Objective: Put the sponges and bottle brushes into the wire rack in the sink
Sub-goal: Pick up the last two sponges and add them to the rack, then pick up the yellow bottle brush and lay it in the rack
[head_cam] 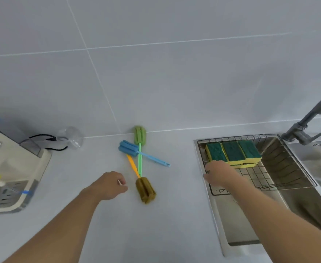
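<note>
- Resting on the near-left rim of the wire rack [281,168], the right hand [219,175] has its fingers curled over the wire, holding nothing else.
- Sponges [233,152] sit stacked at the rack's far end, inside the sink [307,211].
- Left hand [111,185] hovers loosely curled, empty, just beside the brown brush [145,189].
- Green brush [139,137] and blue brush [129,148] lie crossed on the bench [165,215].

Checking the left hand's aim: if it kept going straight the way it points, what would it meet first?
Probably the brown foam head of the orange-handled brush, lying on the counter just ahead of the left hand. Height above the counter is unclear, so it might pass over.
</note>
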A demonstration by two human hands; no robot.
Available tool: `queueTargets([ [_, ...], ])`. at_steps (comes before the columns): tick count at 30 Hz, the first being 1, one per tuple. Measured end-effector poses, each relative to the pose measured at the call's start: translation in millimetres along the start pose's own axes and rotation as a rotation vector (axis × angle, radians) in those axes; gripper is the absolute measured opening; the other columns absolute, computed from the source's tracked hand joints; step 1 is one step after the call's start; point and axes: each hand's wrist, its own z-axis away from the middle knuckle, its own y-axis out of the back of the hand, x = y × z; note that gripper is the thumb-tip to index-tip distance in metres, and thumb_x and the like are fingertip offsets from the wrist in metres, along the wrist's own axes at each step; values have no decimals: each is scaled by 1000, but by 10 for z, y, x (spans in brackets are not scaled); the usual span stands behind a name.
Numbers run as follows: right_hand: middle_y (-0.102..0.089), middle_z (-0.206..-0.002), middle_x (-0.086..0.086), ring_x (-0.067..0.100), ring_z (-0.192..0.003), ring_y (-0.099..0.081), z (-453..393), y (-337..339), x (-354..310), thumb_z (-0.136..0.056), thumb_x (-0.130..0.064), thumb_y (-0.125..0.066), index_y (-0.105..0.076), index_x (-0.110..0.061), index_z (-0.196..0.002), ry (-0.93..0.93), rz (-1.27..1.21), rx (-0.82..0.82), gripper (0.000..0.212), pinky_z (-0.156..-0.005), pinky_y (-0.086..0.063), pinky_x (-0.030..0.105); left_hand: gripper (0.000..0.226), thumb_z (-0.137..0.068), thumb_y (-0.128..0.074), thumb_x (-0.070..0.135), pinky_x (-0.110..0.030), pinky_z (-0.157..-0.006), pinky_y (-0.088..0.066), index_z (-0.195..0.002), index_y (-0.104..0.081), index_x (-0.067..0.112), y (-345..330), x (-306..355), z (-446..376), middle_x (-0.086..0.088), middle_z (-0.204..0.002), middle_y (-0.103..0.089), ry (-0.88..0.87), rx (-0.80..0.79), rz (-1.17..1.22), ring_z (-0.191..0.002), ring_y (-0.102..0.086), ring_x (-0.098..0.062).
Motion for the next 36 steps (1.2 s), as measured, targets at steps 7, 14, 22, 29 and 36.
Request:
queueTargets([
  [7,-61,-130,4,25,-114,-59,70,-165,-679,-97,-36,-49,-60,-16,-127,78,27,-3,38,-93,-52,35,28,-86,-66,40,-20,-70,-42,-109,-62,25,-84,-656,140,5,-104,-59,39,-51,50,-86,-60,-10],
  [14,-58,-135,1,21,-119,-56,59,-323,-1179,-97,-38,-50,-56,-20,-134,92,5,-45,42,-97,-47,31,31,-85,-66,41,-22,-72,-46,-111,-63,25,-334,-810,145,3,-105,-62,49,-39,258,-85,-62,-10],
  [22,-58,-136,2,19,-122,-55,-31,-497,-1502,-93,-39,-59,-59,-19,-134,16,-304,-115,46,-100,-45,29,32,-86,-69,30,-23,-71,-49,-114,-67,14,-798,-356,-25,-3,-88,-68,179,15,888,-73,-65,-14],
  [29,-58,-134,2,15,-106,-56,-70,-629,-1622,-89,-49,-63,-47,-20,-144,-40,-473,-228,65,-89,-47,26,30,-85,-70,26,-37,-88,-57,-109,-68,9,-761,-226,-457,-9,-88,-67,274,109,1136,-68,-62,-17],
  [36,-57,-126,-1,15,-105,-59,-99,-767,-1695,-83,-47,-72,-43,-20,-146,-84,-546,-260,74,-82,-52,25,22,-74,-68,30,-39,-74,-57,-58,-68,15,-560,-80,-905,0,-54,-64,283,146,993,-61,-58,-24],
])
